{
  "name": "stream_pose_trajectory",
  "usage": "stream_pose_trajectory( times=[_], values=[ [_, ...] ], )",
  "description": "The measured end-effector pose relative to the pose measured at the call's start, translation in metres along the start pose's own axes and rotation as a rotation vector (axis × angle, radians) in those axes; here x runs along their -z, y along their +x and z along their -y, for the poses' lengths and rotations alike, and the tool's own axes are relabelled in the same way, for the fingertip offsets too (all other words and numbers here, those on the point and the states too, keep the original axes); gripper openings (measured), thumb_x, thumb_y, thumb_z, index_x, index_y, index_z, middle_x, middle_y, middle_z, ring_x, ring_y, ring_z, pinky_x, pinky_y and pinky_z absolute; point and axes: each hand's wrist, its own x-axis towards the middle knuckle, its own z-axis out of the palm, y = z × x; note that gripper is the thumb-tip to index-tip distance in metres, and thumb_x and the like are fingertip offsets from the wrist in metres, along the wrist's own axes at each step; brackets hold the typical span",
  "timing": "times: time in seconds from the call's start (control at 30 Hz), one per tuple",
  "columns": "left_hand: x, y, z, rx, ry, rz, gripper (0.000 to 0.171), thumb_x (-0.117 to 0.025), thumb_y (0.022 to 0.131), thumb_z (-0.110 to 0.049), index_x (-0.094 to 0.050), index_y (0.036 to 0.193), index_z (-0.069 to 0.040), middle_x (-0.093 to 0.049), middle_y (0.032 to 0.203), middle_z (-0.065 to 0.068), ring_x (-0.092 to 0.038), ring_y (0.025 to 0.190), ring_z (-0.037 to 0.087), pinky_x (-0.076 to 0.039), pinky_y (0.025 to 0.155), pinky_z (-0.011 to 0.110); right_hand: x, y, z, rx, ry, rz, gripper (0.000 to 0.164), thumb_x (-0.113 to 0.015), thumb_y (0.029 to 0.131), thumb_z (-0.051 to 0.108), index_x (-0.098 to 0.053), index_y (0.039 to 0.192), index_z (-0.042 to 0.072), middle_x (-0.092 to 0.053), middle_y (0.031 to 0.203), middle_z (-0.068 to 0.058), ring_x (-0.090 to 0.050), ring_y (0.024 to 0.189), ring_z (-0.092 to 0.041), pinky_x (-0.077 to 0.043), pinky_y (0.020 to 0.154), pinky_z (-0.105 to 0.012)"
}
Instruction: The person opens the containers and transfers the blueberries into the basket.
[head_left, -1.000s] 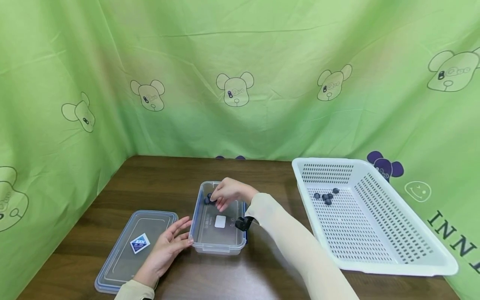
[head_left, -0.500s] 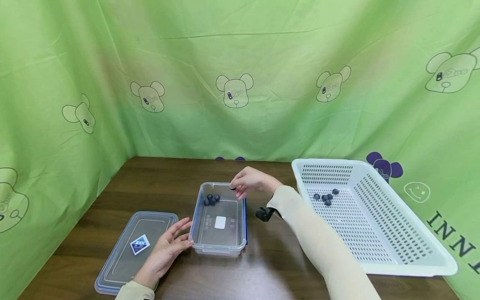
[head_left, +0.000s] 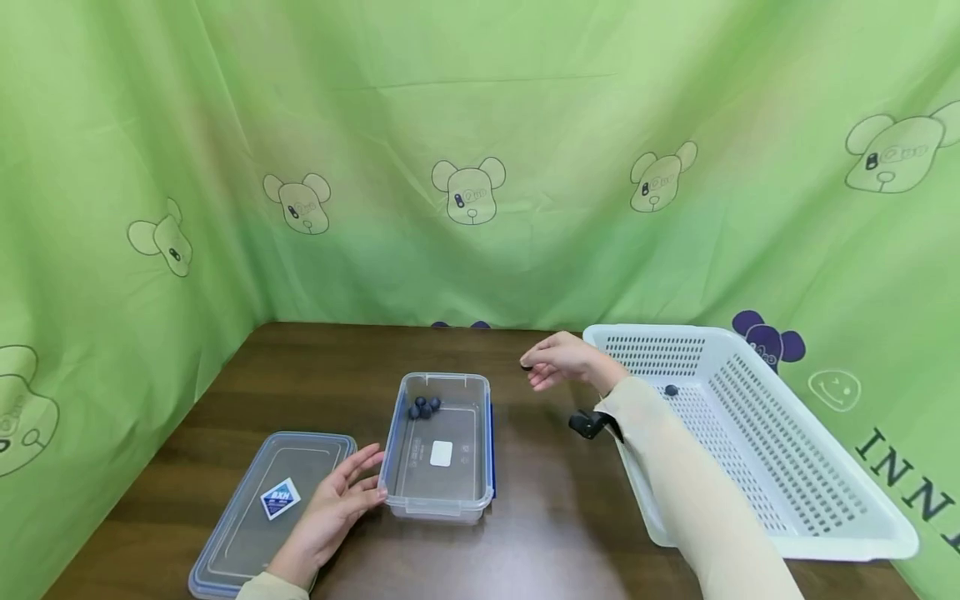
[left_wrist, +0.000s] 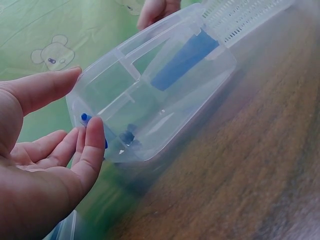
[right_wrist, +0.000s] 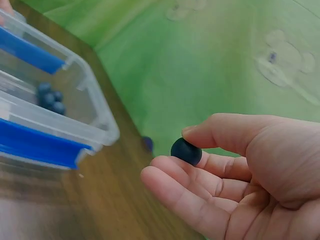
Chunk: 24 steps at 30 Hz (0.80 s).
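Note:
A blueberry [right_wrist: 186, 151] is pinched between the thumb and fingers of my right hand [head_left: 564, 360], which is above the table between the box and the basket. The clear plastic food box [head_left: 442, 492] with blue side clips stands uncovered at mid table. Several blueberries [head_left: 424, 407] lie together near its back left corner. My left hand [head_left: 333, 504] is at the box's front left corner, thumb by the rim and relaxed fingers along the side wall. In the white perforated basket [head_left: 750, 467] one blueberry [head_left: 671, 390] shows; my right arm hides part of the basket.
A clear lid [head_left: 247, 533] with a blue edge and a diamond sticker lies flat left of the box, partly behind the left hand. A green printed curtain [head_left: 465, 100] hangs behind and beside the brown wooden table [head_left: 555, 517].
My right hand has come up out of the box holding a blueberry and moved right toward the basket, its arm now covering some basket berries. The left hand and box stay in place.

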Motion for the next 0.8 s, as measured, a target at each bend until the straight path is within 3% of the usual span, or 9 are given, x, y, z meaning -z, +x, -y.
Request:
stream_pose_trajectory(
  times=[0.13, 0.3, 0.47, 0.8],
  values=[
    [0.001, -0.002, 0.002, -0.012, -0.002, 0.008, 0.075, -0.062, 0.085, 0.013, -0.024, 0.150, 0.011, -0.046, 0.140, 0.011, -0.059, 0.108, 0.016, -0.053, 0.087, 0.026, 0.020, -0.013, -0.007, 0.011, 0.104, -0.028, 0.033, -0.052, 0.098, 0.003, -0.052, 0.122, -0.019, -0.065, 0.078, -0.009, -0.068, 0.070, -0.016, -0.059, 0.072, -0.031],
    [0.000, -0.001, 0.002, -0.023, -0.003, 0.012, 0.075, -0.062, 0.085, 0.013, -0.024, 0.150, 0.012, -0.047, 0.139, 0.012, -0.059, 0.108, 0.017, -0.053, 0.087, 0.026, 0.048, -0.028, -0.012, 0.026, 0.192, -0.080, 0.015, -0.052, 0.098, 0.001, -0.064, 0.103, -0.005, -0.066, 0.076, -0.006, -0.067, 0.068, -0.014, -0.059, 0.071, -0.029],
    [0.000, 0.001, 0.002, -0.026, -0.004, 0.006, 0.075, -0.062, 0.085, 0.014, -0.025, 0.149, 0.012, -0.048, 0.137, 0.011, -0.059, 0.107, 0.018, -0.053, 0.087, 0.026, 0.069, -0.042, -0.018, 0.043, 0.212, -0.094, 0.021, -0.051, 0.099, 0.001, -0.069, 0.090, 0.007, -0.067, 0.077, -0.005, -0.067, 0.068, -0.012, -0.058, 0.070, -0.027],
    [-0.001, 0.000, 0.003, -0.034, -0.007, 0.017, 0.075, -0.062, 0.083, 0.014, -0.026, 0.148, 0.013, -0.050, 0.134, 0.006, -0.058, 0.108, 0.017, -0.053, 0.086, 0.026, 0.104, -0.071, -0.042, -0.013, 0.234, -0.149, 0.021, -0.052, 0.099, 0.002, -0.069, 0.088, 0.006, -0.068, 0.078, -0.006, -0.066, 0.069, -0.012, -0.058, 0.071, -0.026]
  ],
)
